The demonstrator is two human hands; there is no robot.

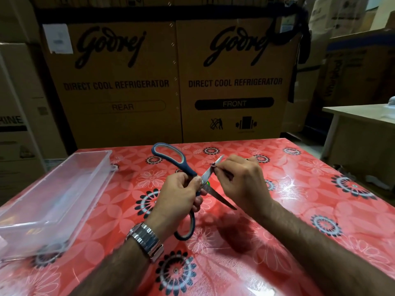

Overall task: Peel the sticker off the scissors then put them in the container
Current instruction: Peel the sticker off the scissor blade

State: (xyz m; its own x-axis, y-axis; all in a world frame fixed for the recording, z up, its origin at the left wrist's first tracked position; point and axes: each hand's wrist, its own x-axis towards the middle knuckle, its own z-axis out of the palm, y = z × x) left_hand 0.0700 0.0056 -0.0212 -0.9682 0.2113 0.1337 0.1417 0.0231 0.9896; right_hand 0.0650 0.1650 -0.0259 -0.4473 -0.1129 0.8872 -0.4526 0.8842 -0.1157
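Scissors (185,167) held above surface (299,210), mid-scene, blades spread; container (92,153) well apart at left. Left hand (181,195) grips pivot and near handle. Right hand (241,184) fingers (222,170) pinch sticker (213,166) on far blade.

Procedure: steady scissors; pull sticker slowly along blade at low angle, fingertips clear of cutting edge.

Sticker small, mostly covered by fingers; extent of lift not discernible. Container's near-left end cut off by frame.

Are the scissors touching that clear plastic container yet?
Apart. The head view shows the scissors gripped in the left hand, with bare tablecloth between them and the container.
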